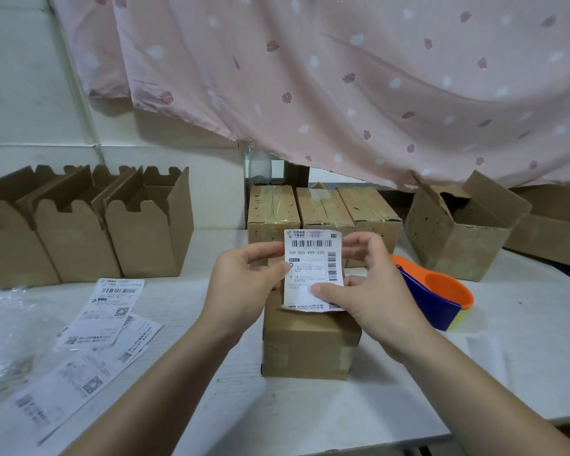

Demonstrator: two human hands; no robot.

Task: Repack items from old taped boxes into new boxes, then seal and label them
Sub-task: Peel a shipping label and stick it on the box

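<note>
A white shipping label (313, 261) with barcodes is held upright above a sealed brown box (308, 343) in the middle of the white table (343, 409). My left hand (244, 278) pinches the label's left edge. My right hand (372, 281) pinches its right side, thumb on the lower front. Three old taped boxes (323, 209) stand in a row behind. Three new open boxes (79, 225) stand at the back left.
Several loose labels (89, 337) lie on the table at the left, beside clear plastic wrap (4, 330). An orange and blue tape dispenser (441, 294) sits right of the sealed box. Opened worn boxes (464, 225) stand at the back right. A pink curtain (343, 77) hangs above.
</note>
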